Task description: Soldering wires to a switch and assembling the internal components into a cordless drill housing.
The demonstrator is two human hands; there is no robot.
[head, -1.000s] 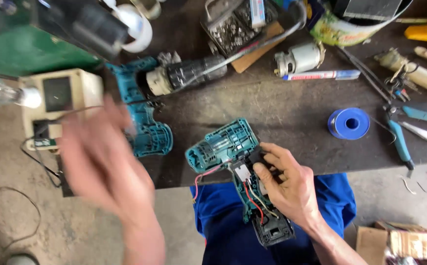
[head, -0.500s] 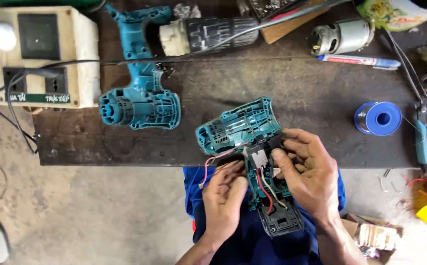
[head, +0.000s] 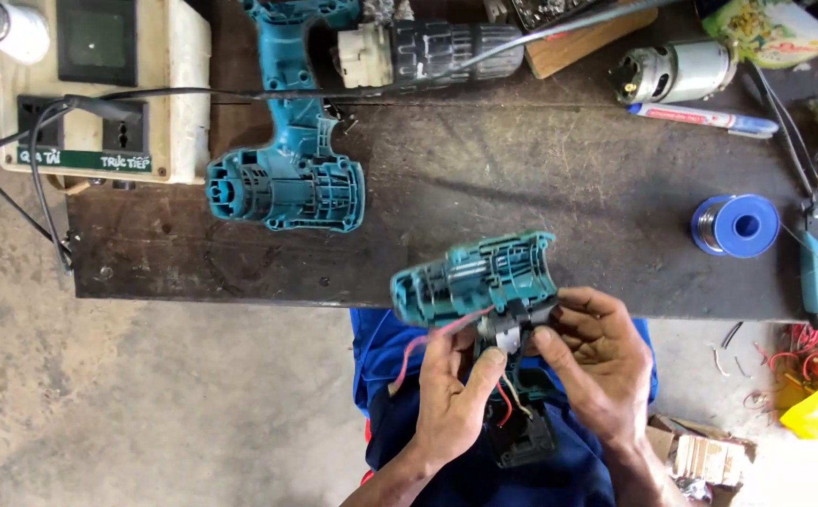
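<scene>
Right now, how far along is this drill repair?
Done: the drill is opened up; the other teal shell half, chuck gearbox and motor lie apart on the bench. In hand: left hand and right hand hold the wired shell half. Left: everything is unassembled.

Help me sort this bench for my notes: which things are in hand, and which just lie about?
In hand: left hand and right hand on the teal drill half-shell and its wires.

Lying about: other half-shell, chuck gearbox, motor, solder spool, pliers.
</scene>
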